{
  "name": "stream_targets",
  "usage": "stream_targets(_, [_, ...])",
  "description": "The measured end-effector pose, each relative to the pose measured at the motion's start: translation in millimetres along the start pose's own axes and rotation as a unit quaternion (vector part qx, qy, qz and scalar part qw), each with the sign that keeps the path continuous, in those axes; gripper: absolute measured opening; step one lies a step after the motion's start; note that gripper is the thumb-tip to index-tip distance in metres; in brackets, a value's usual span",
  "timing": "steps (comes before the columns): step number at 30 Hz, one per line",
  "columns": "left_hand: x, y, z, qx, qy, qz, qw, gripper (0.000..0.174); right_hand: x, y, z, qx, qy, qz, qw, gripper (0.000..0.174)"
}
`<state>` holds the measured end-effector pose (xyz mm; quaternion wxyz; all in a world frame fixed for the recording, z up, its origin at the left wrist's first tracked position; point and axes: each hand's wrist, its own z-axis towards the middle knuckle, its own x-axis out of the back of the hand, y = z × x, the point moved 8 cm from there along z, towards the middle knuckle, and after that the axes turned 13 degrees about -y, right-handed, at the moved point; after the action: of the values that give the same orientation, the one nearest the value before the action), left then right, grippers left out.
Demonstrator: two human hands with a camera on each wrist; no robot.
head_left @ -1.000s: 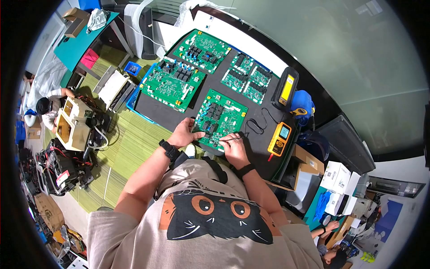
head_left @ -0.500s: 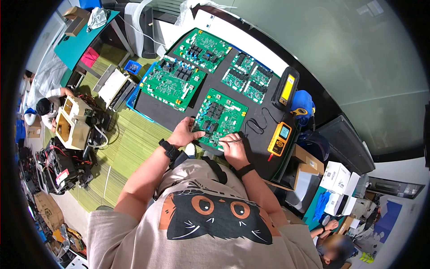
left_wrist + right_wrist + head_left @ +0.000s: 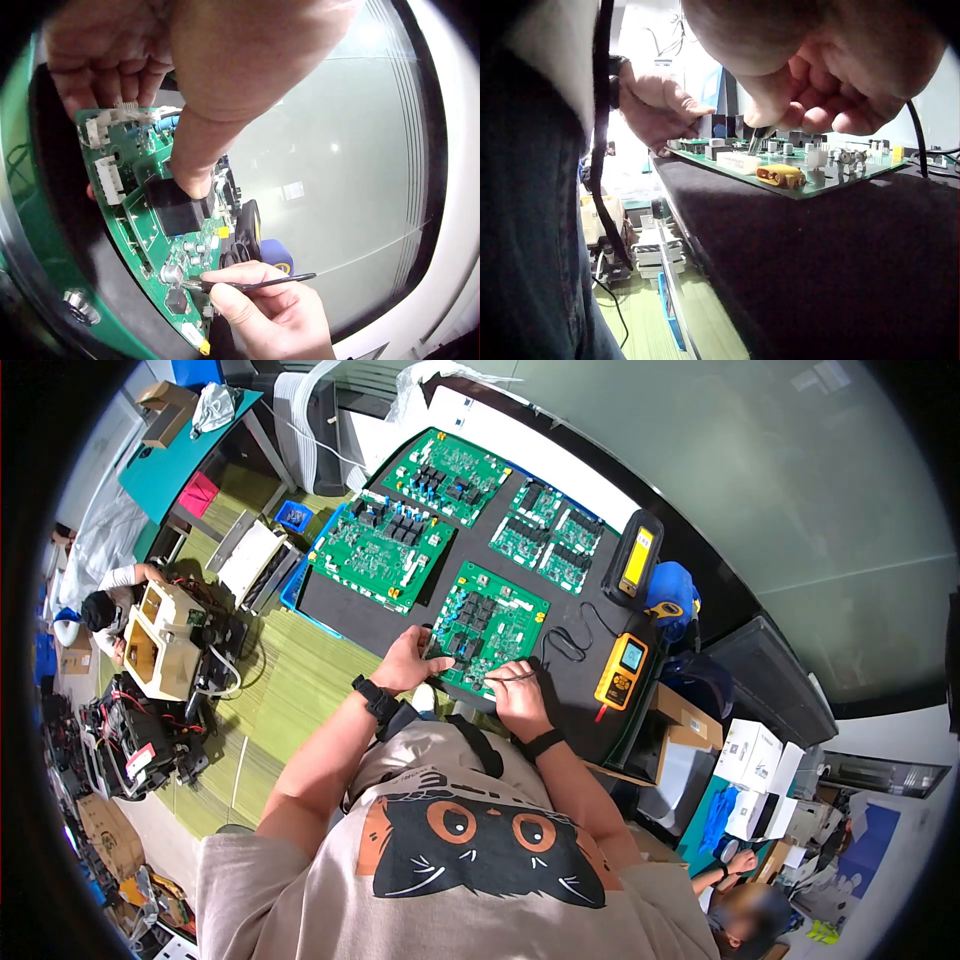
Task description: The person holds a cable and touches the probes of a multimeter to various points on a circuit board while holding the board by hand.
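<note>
A green circuit board (image 3: 500,622) lies at the near edge of the dark table mat. My left hand (image 3: 405,660) grips its left edge, the thumb pressing on a black component (image 3: 174,206) and the fingers at the board's rim. The right hand (image 3: 520,695) pinches a thin dark tool (image 3: 259,285) with a black cable, also seen in the right wrist view, where the hand (image 3: 810,90) is over the board. The tool's metal tip touches or nearly touches the board beside a round silver part (image 3: 172,274); exact contact cannot be told.
Two large green boards (image 3: 380,555) and several small ones (image 3: 545,532) lie farther back. To the right are a yellow meter (image 3: 622,670), a black case with a yellow label (image 3: 634,560) and a blue roll (image 3: 672,598). A loose black cable (image 3: 568,645) lies beside the board.
The head view has shifted slightly, moving the table and boards a little within it. Both hands keep their places on the board, and the tool stays in my right hand.
</note>
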<state>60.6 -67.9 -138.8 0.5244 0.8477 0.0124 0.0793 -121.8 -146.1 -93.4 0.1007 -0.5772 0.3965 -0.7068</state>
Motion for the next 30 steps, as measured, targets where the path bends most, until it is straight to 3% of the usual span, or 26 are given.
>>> stream_targets(13, [-1.4,-4.1,0.9,0.005,0.000,-0.043,0.999,0.062,4.4,-7.9,-1.3,0.000,-0.004,-0.016,1.000,0.008])
stream_targets(21, [0.8,2.3,-0.7,0.002,0.008,0.023,1.000,0.060,2.7,-5.4,-0.5,-0.019,-0.020,-0.028,0.999,0.009])
stream_targets(30, [0.2,-7.7,2.9,0.006,-0.005,-0.004,1.000,0.061,-0.3,-7.2,-0.7,-0.011,-0.037,-0.053,0.998,0.011])
